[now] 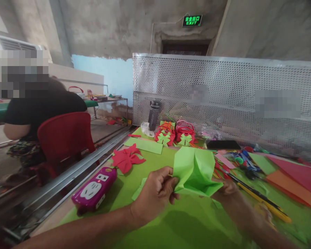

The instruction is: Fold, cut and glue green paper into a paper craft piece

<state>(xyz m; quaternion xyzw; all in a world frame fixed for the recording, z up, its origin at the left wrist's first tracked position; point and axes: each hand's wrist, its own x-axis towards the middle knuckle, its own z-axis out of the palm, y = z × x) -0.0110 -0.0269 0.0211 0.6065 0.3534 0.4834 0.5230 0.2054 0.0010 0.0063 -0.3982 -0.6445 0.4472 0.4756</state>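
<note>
A folded light-green paper [194,171] is held up above the green table, its folds spread into a hollow facing me. My left hand [162,188] pinches its left edge between thumb and curled fingers. At the right corner my right hand [226,189] grips the paper, slightly blurred, with some fingers hidden. Left of the paper lies a red paper flower shape [128,158]. Behind it stand two small red paper baskets [166,135] with light-green bows.
A purple power strip [95,190] lies front left. Yellow-black cutter [264,199], orange paper [291,186], scissors and scraps crowd the right. A dark bottle [153,116] and phone [223,144] stand or lie near a perforated metal panel [228,79]. A person sits on a red chair [66,138].
</note>
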